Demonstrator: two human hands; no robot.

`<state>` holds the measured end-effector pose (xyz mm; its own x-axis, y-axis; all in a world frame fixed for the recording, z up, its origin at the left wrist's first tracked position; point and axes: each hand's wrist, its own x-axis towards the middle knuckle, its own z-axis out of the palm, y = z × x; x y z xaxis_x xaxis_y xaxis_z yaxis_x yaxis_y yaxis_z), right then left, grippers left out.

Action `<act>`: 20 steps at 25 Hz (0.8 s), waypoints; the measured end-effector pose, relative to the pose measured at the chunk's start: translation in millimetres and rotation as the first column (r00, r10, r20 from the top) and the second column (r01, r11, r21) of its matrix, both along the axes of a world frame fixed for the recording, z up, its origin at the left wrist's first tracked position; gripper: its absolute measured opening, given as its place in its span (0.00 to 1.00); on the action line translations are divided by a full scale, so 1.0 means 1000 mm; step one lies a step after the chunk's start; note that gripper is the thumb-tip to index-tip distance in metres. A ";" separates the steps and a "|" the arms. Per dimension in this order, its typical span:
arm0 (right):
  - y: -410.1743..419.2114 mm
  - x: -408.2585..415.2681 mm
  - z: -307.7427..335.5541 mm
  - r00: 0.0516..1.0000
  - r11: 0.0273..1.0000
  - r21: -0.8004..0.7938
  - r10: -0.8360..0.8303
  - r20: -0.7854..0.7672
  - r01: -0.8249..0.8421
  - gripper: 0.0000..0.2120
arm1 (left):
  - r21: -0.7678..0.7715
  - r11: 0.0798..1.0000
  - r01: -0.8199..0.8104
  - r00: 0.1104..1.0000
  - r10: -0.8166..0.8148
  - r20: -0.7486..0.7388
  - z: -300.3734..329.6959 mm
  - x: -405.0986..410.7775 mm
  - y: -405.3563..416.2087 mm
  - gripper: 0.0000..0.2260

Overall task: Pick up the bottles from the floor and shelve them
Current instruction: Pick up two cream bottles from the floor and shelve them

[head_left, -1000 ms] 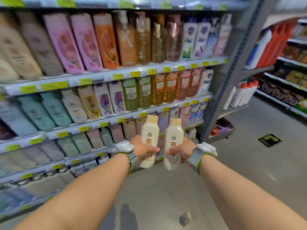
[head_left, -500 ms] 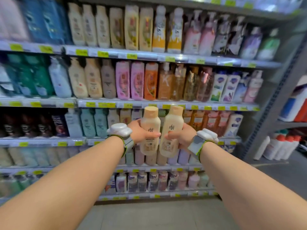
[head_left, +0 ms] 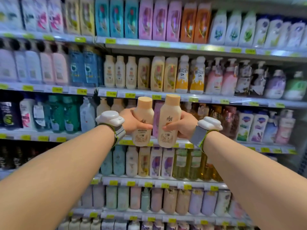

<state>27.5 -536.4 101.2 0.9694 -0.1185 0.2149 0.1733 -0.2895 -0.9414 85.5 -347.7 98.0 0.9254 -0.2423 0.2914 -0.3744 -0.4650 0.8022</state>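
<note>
Here the left hand (head_left: 132,121) grips one cream plastic bottle with tan cap (head_left: 143,121) and the right hand (head_left: 181,126) grips its taller twin (head_left: 169,121), both upright. The matching cream bottles on the shelf (head_left: 120,73) stand above and slightly left, nearer the left hand.

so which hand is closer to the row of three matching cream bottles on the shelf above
Left. The left hand holds its bottle almost directly below the three cream bottles; the right hand, gripping the other bottle, sits further to the right.
</note>
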 end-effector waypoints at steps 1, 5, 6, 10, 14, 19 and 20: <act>0.008 0.012 0.008 1.000 1.000 -0.002 -0.004 0.020 0.004 0.17 | 0.031 1.000 0.003 0.999 -0.004 0.034 0.011 0.011 0.008 0.25; 0.049 0.066 0.040 0.990 1.000 -0.011 -0.018 0.138 0.020 0.19 | 0.103 0.994 -0.047 0.985 0.029 0.172 0.047 0.059 0.047 0.25; 0.058 0.080 0.047 0.985 1.000 0.004 -0.008 0.170 0.008 0.20 | 0.088 0.995 -0.056 0.978 0.037 0.206 0.053 0.073 0.057 0.25; 0.087 0.118 0.065 0.965 0.996 0.092 -0.022 0.263 -0.002 0.21 | 0.023 0.996 -0.081 0.942 0.069 0.330 0.074 0.113 0.083 0.26; 0.105 0.167 0.079 0.941 0.995 0.069 -0.085 0.328 0.066 0.24 | -0.038 0.994 -0.105 0.906 0.112 0.409 0.090 0.161 0.100 0.25; 0.107 0.228 0.107 0.900 0.987 -0.032 -0.128 0.416 0.155 0.24 | -0.083 0.991 -0.109 0.873 0.135 0.469 0.109 0.205 0.099 0.17; 0.106 0.238 0.112 0.895 0.984 -0.054 -0.130 0.426 0.169 0.25 | -0.100 0.990 -0.102 0.869 0.138 0.475 0.110 0.216 0.098 0.17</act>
